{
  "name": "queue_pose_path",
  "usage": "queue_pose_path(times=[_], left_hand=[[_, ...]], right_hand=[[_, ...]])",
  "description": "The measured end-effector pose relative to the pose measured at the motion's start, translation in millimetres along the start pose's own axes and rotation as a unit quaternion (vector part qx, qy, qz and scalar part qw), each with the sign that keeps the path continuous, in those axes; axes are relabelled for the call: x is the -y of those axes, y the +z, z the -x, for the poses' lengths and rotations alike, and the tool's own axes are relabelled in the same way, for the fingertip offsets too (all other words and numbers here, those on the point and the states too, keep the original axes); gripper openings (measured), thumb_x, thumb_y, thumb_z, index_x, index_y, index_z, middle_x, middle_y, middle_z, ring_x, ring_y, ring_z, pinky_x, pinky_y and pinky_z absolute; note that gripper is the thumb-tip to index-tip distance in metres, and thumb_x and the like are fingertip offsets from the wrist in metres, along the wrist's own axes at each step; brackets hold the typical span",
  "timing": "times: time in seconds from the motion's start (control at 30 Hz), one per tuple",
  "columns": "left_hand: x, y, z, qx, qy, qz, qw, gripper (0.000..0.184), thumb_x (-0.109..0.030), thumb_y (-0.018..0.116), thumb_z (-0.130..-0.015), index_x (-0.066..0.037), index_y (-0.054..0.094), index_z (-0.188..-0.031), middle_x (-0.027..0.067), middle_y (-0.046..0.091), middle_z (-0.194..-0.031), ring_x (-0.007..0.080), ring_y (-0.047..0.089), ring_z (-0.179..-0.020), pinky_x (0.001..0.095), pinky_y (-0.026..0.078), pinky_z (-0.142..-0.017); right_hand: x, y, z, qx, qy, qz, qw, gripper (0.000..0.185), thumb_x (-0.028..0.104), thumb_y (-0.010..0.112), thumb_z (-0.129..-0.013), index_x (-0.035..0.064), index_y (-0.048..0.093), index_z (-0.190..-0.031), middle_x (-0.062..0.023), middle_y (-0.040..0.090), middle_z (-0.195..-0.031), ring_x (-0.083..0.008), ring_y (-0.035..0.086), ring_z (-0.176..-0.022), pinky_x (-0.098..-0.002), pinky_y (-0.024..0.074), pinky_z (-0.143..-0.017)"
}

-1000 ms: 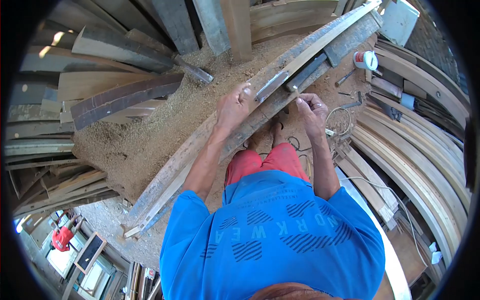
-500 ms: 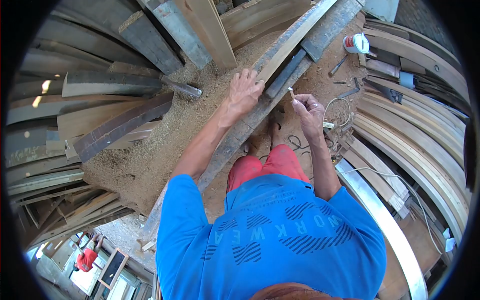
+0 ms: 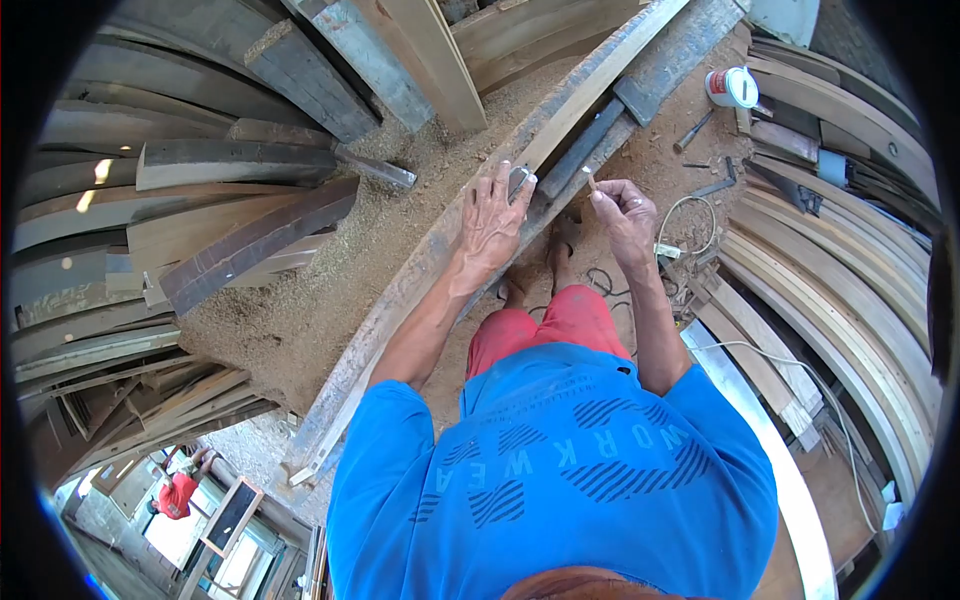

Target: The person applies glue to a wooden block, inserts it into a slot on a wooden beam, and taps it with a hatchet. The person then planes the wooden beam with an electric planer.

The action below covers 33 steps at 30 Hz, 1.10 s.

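Observation:
My left hand (image 3: pixel 490 220) lies over the long wooden beam (image 3: pixel 375 325), fingers forward, with a shiny metal piece (image 3: pixel 518 180) showing between forefinger and thumb. Most of that piece is hidden under the hand. Right of the beam, my right hand (image 3: pixel 628 215) pinches a small thin stick (image 3: pixel 592 182) with a pale tip, held upward near the edge of the wood. A pale wooden strip (image 3: pixel 570 125) runs along the beam beyond my left hand. Beside it lies a dark bar (image 3: pixel 585 150) with a dark block (image 3: pixel 635 100) at its far end.
Stacked planks (image 3: pixel 240 165) fill the left, and curved boards (image 3: pixel 820 290) the right. A white bucket (image 3: pixel 732 88), a chisel-like tool (image 3: pixel 693 132) and a cable (image 3: pixel 715 215) lie at the right. Sawdust (image 3: pixel 290 290) covers the ground. A person in red (image 3: pixel 177 496) is far off, lower left.
My left hand has gone from beside the metal piece to on top of it, its fingers now straighter. My right hand keeps the stick, its tip now raised. The camera view has shifted slightly.

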State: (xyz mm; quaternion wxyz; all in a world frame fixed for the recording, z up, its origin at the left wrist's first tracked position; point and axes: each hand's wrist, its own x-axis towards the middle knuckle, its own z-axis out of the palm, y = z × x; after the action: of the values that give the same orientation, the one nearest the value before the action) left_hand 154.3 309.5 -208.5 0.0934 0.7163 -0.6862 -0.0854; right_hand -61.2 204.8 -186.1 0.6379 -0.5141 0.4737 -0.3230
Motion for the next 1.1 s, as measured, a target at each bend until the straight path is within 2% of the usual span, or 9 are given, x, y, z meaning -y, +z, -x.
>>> queue_pose_path(times=[0.13,0.23,0.33,0.43,0.9,0.93,1.03,1.1], left_hand=[[-6.1,-1.6,2.8,-0.014,-0.028,0.003,1.0,0.055,-0.014,0.069,-0.086,-0.019,0.064,-0.14,0.025,0.047,-0.149,0.0375,0.05,-0.121,0.0491,0.042,-0.1],[-13.3,-6.8,10.7,-0.043,-0.053,0.013,0.998,0.053,-0.014,0.067,-0.086,-0.019,0.064,-0.139,0.0264,0.046,-0.15,0.0395,0.049,-0.121,0.0515,0.039,-0.103],[-23.9,-5.8,32.3,-0.055,-0.097,-0.003,0.994,0.052,-0.012,0.065,-0.084,-0.017,0.066,-0.136,0.0296,0.043,-0.152,0.0397,0.047,-0.124,0.0549,0.031,-0.109],[-25.8,-7.2,54.5,-0.051,-0.131,0.0,0.99,0.052,-0.014,0.066,-0.084,-0.017,0.066,-0.136,0.031,0.042,-0.153,0.0403,0.046,-0.126,0.0588,0.027,-0.11],[-17.8,-24.4,112.6,-0.034,-0.233,0.034,0.971,0.042,-0.015,0.066,-0.086,-0.022,0.073,-0.127,0.0248,0.04,-0.156,0.041,0.043,-0.129,0.0627,0.023,-0.113],[-14.2,-28.7,116.1,-0.027,-0.244,0.037,0.969,0.041,-0.015,0.065,-0.086,-0.022,0.074,-0.126,0.0236,0.04,-0.156,0.0408,0.042,-0.129,0.0625,0.023,-0.113],[41.4,-45.8,135.6,0.104,-0.299,0.055,0.947,0.039,-0.014,0.063,-0.088,-0.023,0.075,-0.124,0.019,0.041,-0.157,0.0394,0.04,-0.133,0.0562,0.026,-0.116],[98.4,-33.3,153.4,0.081,-0.346,0.072,0.932,0.042,-0.013,0.061,-0.089,-0.027,0.074,-0.126,0.0155,0.042,-0.158,0.0374,0.038,-0.138,0.0509,0.028,-0.118]], right_hand=[[-3.5,6.0,4.1,0.01,-0.001,0.007,1.0,0.011,0.01,0.074,-0.094,0.0018,0.071,-0.1,0.0057,0.062,-0.083,-0.0023,0.051,-0.074,-0.0207,0.0415,-0.066],[-5.9,9.6,7.4,0.025,-0.011,0.018,0.999,0.014,0.012,0.072,-0.096,0.0026,0.07,-0.106,0.0054,0.061,-0.084,-0.0033,0.051,-0.073,-0.0217,0.0415,-0.066],[-3.4,13.1,10.8,0.026,-0.012,0.013,1.0,0.014,0.012,0.072,-0.096,0.0025,0.07,-0.105,0.0052,0.061,-0.084,-0.0036,0.052,-0.074,-0.0217,0.042,-0.067],[-0.3,16.5,13.6,0.032,-0.009,0.017,0.999,0.014,0.012,0.072,-0.096,0.0025,0.07,-0.105,0.0052,0.062,-0.084,-0.0037,0.052,-0.074,-0.0216,0.042,-0.067],[4.8,39.2,23.7,0.051,-0.022,0.015,0.998,0.013,0.01,0.075,-0.093,0.0013,0.071,-0.102,0.0053,0.063,-0.085,-0.0026,0.051,-0.075,-0.0208,0.0422,-0.068],[8.0,42.7,25.0,0.052,-0.024,0.013,0.998,0.013,0.01,0.075,-0.093,0.0013,0.071,-0.102,0.0052,0.063,-0.086,-0.0027,0.051,-0.076,-0.0207,0.0424,-0.068],[2.3,45.1,24.2,0.058,-0.018,0.02,0.998,0.013,0.01,0.075,-0.093,0.0015,0.071,-0.102,0.0047,0.063,-0.087,-0.003,0.053,-0.077,-0.0208,0.043,-0.07],[1.1,49.7,26.1,0.066,-0.02,0.011,0.998,0.013,0.01,0.075,-0.093,0.0016,0.071,-0.102,0.0046,0.064,-0.087,-0.0032,0.053,-0.078,-0.0209,0.0433,-0.07]])
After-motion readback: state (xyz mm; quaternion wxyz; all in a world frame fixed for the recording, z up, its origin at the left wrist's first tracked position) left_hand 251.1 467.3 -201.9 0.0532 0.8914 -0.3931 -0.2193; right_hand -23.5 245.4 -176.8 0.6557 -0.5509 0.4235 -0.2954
